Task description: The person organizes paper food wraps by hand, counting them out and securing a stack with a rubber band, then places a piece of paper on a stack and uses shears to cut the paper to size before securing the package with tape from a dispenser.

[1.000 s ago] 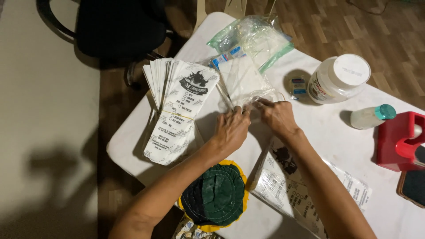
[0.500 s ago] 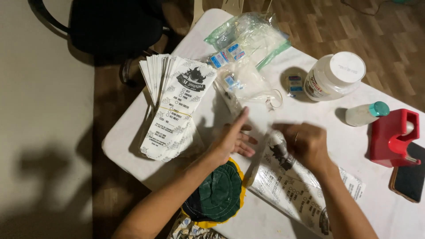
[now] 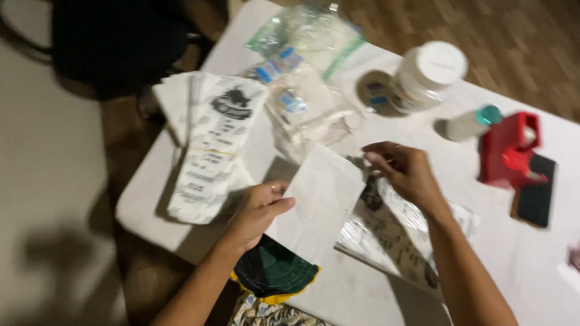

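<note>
- head view, looking down on a white tabletop (image 3: 531, 265) with wood floor beyond it.
- left hand (image 3: 257, 212) near the front edge of the tabletop; its fingers (image 3: 279, 207) are clenched on the left edge of a plain white paper sheet (image 3: 319, 202), thumb on top.
- the sheet is lifted and tilted, its lower corner over a dark green round cloth with yellow rim (image 3: 275, 273) at the tabletop's edge.
- right hand (image 3: 406, 172) hovers just right of the sheet's upper corner, fingers (image 3: 377, 162) curled and loose, grasping nothing that shows; whether they touch the sheet i cannot tell.
- under the right wrist lies a printed sheet in clear wrap (image 3: 386, 232), flat on the tabletop.
- left of the sheet, a fanned stack of printed slips (image 3: 208, 142) overhangs the tabletop's left edge.
- behind the sheet, clear plastic bags (image 3: 308, 72) with blue labels, crumpled, blurred.
- further right: a white jar with white lid (image 3: 428, 75), a small white bottle with teal cap (image 3: 474, 121) lying down, a red dispenser (image 3: 510, 151), and a dark flat device (image 3: 534, 199) just beside it.
- dark chair (image 3: 115, 42) at upper left, off the tabletop.
</note>
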